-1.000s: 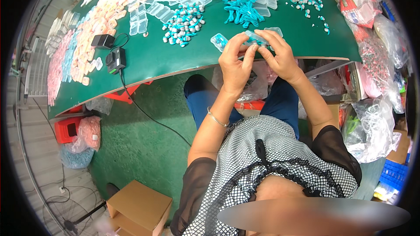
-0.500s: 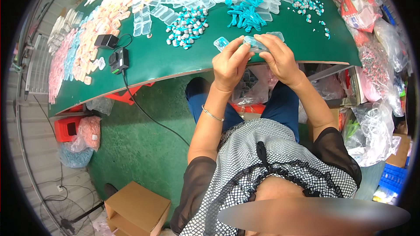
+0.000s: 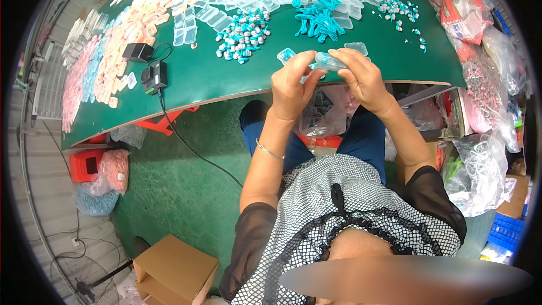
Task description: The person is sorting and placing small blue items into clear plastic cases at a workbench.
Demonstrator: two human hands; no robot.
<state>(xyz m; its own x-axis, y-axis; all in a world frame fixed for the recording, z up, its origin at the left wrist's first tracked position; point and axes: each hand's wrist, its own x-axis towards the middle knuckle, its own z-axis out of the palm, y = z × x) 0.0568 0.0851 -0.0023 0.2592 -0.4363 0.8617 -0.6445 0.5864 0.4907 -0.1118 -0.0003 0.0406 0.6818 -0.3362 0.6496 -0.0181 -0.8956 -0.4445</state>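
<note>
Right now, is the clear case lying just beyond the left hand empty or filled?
Not empty: teal pieces show inside the clear case just beyond the left hand. How full, cannot tell.

The tabletop (image 3: 197, 82) was green, the cord bundle (image 3: 319, 18) turquoise, and the piled small pieces (image 3: 243, 35) banded grey, white and turquoise. The held case (image 3: 331, 62) was clear, tinged bluish. The top (image 3: 350, 178) bore a black-and-white lattice; the trousers (image 3: 362, 131) were dark blue, the carton (image 3: 176, 257) brown.
</note>
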